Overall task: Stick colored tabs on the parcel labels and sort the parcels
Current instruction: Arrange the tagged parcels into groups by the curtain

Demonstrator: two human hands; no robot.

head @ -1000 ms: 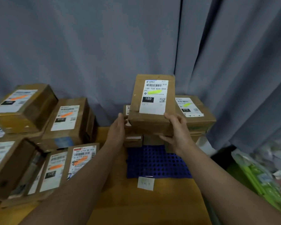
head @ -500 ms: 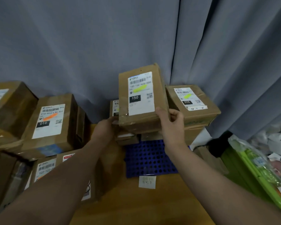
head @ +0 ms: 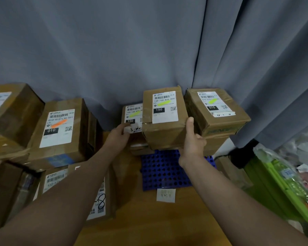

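A brown parcel (head: 164, 121) with a white "150" label and a yellow tab sits at the back of the table, on top of other boxes. My right hand (head: 192, 142) grips its lower right corner, thumb up along the side. My left hand (head: 118, 138) is just left of it, fingers touching the front of a smaller "150" parcel (head: 132, 113) with a yellow tab. Right of the held parcel stands a "010" parcel (head: 216, 110), also with a yellow tab.
A blue perforated mat (head: 164, 172) lies on the wooden table (head: 149, 224), with a small white tab sheet (head: 165, 195) in front. Several orange-tabbed parcels (head: 59, 128) are stacked on the left. A green bin (head: 281, 185) stands at the right. A grey curtain (head: 132, 50) hangs behind.
The yellow-tabbed "150" parcel went down from mid-air onto the back stack between the two other yellow-tabbed parcels. My left hand slid off it to the smaller parcel.
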